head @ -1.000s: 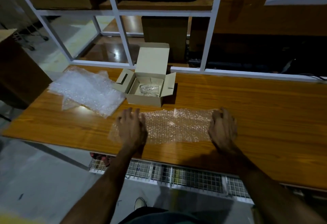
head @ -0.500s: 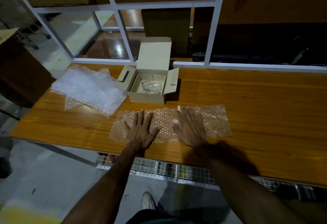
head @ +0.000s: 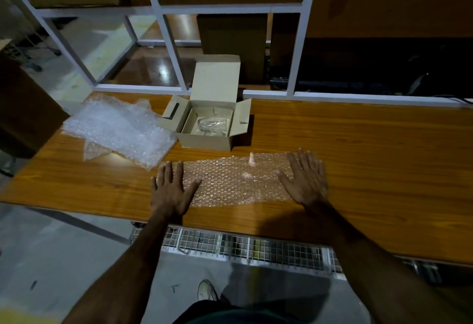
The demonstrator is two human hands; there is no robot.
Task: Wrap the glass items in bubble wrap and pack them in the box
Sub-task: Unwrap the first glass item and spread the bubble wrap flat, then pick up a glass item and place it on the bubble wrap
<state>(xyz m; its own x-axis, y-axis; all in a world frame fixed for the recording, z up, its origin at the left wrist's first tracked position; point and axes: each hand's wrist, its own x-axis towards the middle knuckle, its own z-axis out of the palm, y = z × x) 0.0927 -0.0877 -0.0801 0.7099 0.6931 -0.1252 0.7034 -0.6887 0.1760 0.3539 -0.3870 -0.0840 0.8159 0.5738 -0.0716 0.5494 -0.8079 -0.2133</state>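
While both palms lie flat on the wooden table top (head: 358,144), a clear rectangular sheet of bubble wrap (head: 235,180) is stretched between them near the table's front edge. The left hand (head: 172,190) presses on the sheet's left end with its fingers straight and spread, thumb angled out to the right. The right hand (head: 305,179) presses on the right end, fingers straight and only slightly apart, thumb pointing left across the bubbles. Neither hand curls round anything.

Just behind the sheet stands a small open beige cardboard box (head: 204,142), its lid raised upright at the back and its side flaps folded outward. Inside it lies a clear glass item (head: 211,124) (its exact shape is hard to make out in the dim light). To the left of the box, touching its left flap or nearly so, a loose pile of whitish bubble wrap sheets (head: 115,129) lies crumpled on the table.

Behind the table rises a white metal frame (head: 171,50) with brown boxes on its shelves. Below the table's front edge runs a white wire mesh tray (head: 243,247), and a shoe (head: 206,290) shows on the grey floor.
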